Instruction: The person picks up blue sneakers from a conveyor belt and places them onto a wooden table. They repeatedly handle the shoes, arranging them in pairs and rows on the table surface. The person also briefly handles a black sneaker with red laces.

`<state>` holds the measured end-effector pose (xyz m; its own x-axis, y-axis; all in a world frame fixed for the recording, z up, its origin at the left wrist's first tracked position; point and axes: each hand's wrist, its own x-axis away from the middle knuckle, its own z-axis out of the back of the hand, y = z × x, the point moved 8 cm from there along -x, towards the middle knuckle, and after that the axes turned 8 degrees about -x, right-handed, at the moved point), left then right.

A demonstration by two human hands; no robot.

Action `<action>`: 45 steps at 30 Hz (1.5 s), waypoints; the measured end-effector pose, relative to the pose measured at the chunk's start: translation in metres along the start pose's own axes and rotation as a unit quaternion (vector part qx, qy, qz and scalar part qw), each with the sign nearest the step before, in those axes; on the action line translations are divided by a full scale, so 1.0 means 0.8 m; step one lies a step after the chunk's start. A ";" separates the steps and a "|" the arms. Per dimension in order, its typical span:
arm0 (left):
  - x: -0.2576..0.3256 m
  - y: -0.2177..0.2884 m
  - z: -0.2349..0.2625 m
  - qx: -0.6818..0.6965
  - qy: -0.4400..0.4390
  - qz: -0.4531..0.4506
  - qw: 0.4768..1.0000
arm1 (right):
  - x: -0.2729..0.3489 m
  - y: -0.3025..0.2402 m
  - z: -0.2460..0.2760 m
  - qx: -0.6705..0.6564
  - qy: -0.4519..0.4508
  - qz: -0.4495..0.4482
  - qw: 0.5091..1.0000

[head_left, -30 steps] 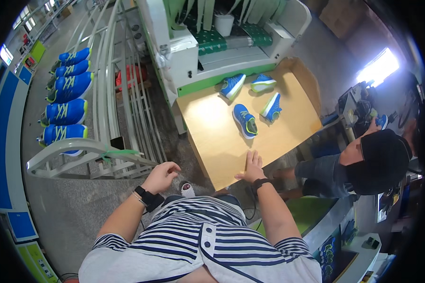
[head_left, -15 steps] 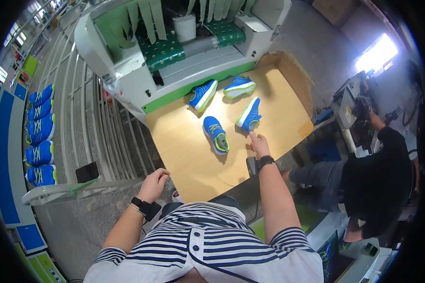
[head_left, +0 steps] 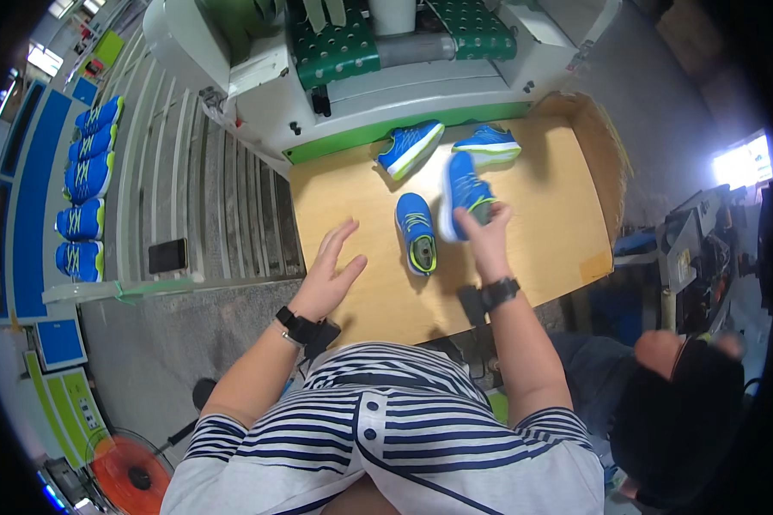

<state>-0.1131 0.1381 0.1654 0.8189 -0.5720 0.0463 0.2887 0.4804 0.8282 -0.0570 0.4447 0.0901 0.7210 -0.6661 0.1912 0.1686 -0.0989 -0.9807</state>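
Observation:
My right hand (head_left: 488, 230) grips a blue sneaker (head_left: 467, 190) with a white and lime sole by its heel end, over the wooden board (head_left: 343, 313). Just left of it, another blue sneaker (head_left: 416, 232) stands upright, its toe pointing away from me. My left hand (head_left: 328, 270) hovers over the board's left part, fingers spread and holding nothing. Farther back are two more sneakers: one tilted on its side (head_left: 410, 148), the other (head_left: 487, 144) with its sole edge toward me, partly behind the held sneaker.
Behind the board stands a machine (head_left: 412, 90) with a perforated green belt (head_left: 335, 51). At left, several blue sneakers (head_left: 88, 176) line a rack, and a phone (head_left: 167, 256) lies on a rail. A cardboard sheet (head_left: 588, 142) edges the board. A person (head_left: 678, 403) is close on my right.
My right hand has taken hold of the nearer right sneaker and turned it upright. The left hand has moved forward over the board and opened. The view has shifted.

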 end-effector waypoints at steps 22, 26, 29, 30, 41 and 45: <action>-0.033 -0.097 -0.104 0.067 0.094 0.087 0.989 | 0.033 0.042 -0.070 0.107 -0.264 0.031 0.958; -0.053 -0.058 -0.075 0.075 0.071 0.041 0.994 | 0.005 0.007 -0.048 0.096 -0.210 0.004 0.973; -0.075 -0.014 -0.043 0.013 0.106 -0.044 0.993 | -0.016 -0.038 -0.043 0.075 -0.192 0.047 0.977; -0.085 -0.001 -0.032 0.004 0.116 -0.059 0.991 | -0.024 -0.050 -0.042 0.064 -0.187 0.064 0.978; -0.237 0.094 0.088 0.009 0.235 -0.157 0.959 | -0.151 -0.319 -0.051 0.053 -0.020 0.356 0.933; -0.326 0.111 0.137 -0.051 0.336 -0.119 0.933 | -0.244 -0.361 -0.081 0.150 0.043 0.479 0.864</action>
<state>-0.3555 0.2570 0.2881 0.8421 -0.1409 -0.5205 0.5192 0.4730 0.7119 -0.2899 0.5554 0.3337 0.5761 -0.3902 -0.7183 -0.3010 0.7157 -0.6302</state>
